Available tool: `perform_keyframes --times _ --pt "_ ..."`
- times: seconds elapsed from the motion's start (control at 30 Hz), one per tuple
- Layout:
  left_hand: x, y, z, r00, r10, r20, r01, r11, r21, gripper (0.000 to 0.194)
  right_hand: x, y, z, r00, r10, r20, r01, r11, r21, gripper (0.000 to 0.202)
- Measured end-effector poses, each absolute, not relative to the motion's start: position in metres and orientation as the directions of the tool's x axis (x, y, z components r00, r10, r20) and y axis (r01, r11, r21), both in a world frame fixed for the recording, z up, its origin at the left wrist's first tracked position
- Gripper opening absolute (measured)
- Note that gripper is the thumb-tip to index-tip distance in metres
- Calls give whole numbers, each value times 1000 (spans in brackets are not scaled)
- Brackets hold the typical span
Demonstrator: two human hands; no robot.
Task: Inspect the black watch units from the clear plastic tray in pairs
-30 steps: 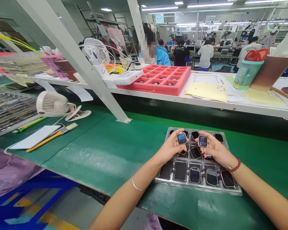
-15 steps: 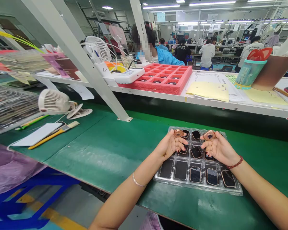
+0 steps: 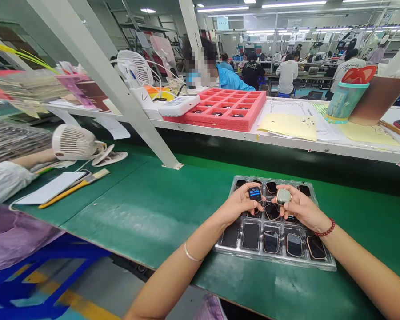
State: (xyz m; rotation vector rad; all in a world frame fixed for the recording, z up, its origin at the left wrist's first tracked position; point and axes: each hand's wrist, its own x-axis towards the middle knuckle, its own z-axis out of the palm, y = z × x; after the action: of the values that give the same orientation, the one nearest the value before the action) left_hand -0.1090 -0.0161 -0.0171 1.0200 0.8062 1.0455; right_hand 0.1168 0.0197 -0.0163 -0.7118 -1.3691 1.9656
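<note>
Blue-lit watch [image 3: 254,194], screen text too small for me to read | gripped in my left fingers [image 3: 250,206] | pale-faced watch [image 3: 283,197] gripped in my right fingers [image 3: 290,207] | tray [image 3: 253,253] below both: dark-screened watches [image 3: 271,242] in compartments

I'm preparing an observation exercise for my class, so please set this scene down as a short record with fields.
left hand: holds left watch, its screen lit
right hand: holds right watch, its face pale; lit or reflecting, unclear
beneath hands: clear tray with dark-screened watches, on green bench
bench, left end: white fan, yellow-handled brush, another person's sleeve
shelf: red compartment tray, teal cup
</note>
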Motion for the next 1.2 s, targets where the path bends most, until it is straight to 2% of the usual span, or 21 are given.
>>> perform_keyframes --times 0.17,0.43,1.2 --pt "-104 -22 -18 351 936 -29 -138 82 987 55 113 16 -20 -659 752 7 -107 -84 -991 46" --pt "-103 -22 -18 317 948 7 -67 15 998 39 113 10 -18 -641 767 35 46 84 -995 25" --pt "-102 -22 -15 303 953 4 -25 4 1000 36 112 8 -15 -668 744 30 62 95 -994 23"
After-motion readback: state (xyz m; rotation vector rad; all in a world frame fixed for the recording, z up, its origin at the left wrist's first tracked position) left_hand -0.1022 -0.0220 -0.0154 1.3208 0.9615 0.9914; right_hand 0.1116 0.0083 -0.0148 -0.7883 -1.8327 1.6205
